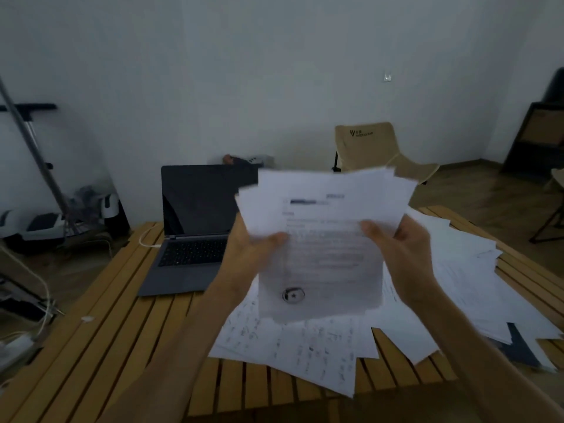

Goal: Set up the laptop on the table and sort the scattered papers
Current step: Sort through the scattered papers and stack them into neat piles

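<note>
Papers (323, 239) — a loose sheaf of them — are held up off the surface (100, 325) between both hands, upright and facing the person, probably so the top printed sheet can be read and its ragged edges squared. The left hand (253, 251) pinches the sheaf's left edge, thumb across the front; the right hand (396, 248) grips the right edge the same way, fingers curled behind. Below them more sheets (305, 346) lie strewn and overlapping, some reaching the surface's right side — still unsorted, I'd judge. To the left the laptop (195, 230) already sits open, screen dark, a white cable (146, 239) at its side, well apart from the mess.
</note>
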{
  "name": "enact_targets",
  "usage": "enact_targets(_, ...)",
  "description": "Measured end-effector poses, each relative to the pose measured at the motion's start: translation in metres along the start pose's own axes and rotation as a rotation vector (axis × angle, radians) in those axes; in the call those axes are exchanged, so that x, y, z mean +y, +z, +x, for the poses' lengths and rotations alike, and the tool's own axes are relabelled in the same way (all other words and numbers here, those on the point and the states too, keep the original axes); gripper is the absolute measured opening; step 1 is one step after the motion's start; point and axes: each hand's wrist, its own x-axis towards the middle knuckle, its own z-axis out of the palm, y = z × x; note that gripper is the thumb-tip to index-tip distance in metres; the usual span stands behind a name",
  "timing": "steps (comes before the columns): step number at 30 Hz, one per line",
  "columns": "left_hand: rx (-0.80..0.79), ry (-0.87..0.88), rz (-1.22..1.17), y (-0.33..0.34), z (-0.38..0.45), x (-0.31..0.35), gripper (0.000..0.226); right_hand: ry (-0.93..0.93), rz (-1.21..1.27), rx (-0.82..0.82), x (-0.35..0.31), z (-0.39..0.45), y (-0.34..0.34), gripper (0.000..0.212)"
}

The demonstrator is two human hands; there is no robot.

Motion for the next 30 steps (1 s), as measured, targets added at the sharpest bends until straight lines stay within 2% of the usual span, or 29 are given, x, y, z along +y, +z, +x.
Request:
enact_targets(3, -0.116, -0.155, 0.085, 0.004, -0.022, -0.031, 0.043, 0.124, -0.027, -0.093, 0.026, -0.028, 0.003, 0.018)
enact_targets(9, 0.081, -0.068, 0.143, 0.024, -0.019, -0.029, 0.033, 0.154, -0.019, -0.042, 0.027, -0.02, -0.007, 0.028)
enact_targets(12, 0.07, -0.129, 0.135, 0.033, -0.033, -0.04, 0.023, 0.234, -0.094, -0.08, 0.045, -0.031, -0.014, 0.027)
enact_targets(15, -0.012, -0.139, 0.189, 0.034, -0.037, -0.047, 0.018, 0.272, -0.143, -0.021, 0.051, -0.023, -0.032, 0.018)
enact_targets(17, -0.034, -0.228, 0.339, 0.021, -0.033, -0.057, 0.02, 0.359, -0.169, 0.095, 0.055, -0.011, -0.052, 0.014)
enact_targets(19, -0.026, -0.346, 0.764, -0.006, -0.022, -0.079, 0.022, 0.478, -0.226, 0.202, 0.07, -0.001, -0.072, 0.012)
enact_targets(21, -0.08, -0.517, 1.189, -0.036, -0.013, -0.101, 0.055, 0.58, -0.37, 0.191, 0.088, -0.001, -0.083, 0.014)
enact_targets(22, -0.086, -0.58, 1.283, -0.046, -0.009, -0.107, 0.072, 0.619, -0.427, 0.172, 0.095, -0.001, -0.086, 0.016)
enact_targets(24, -0.082, -0.625, 1.338, -0.058, -0.003, -0.115, 0.094, 0.652, -0.45, 0.152, 0.103, -0.002, -0.084, 0.016)
enact_targets(26, -0.088, -0.622, 1.347, -0.063, 0.004, -0.121, 0.102, 0.665, -0.469, 0.131, 0.106, -0.003, -0.077, 0.014)
enact_targets(28, -0.055, -0.639, 1.265, -0.064, 0.01, -0.124, 0.095, 0.67, -0.498, 0.067, 0.111, -0.004, -0.07, 0.014)
enact_targets(30, -0.019, -0.66, 1.134, -0.061, 0.014, -0.122, 0.066, 0.668, -0.547, -0.002, 0.114, -0.006, -0.062, 0.017)
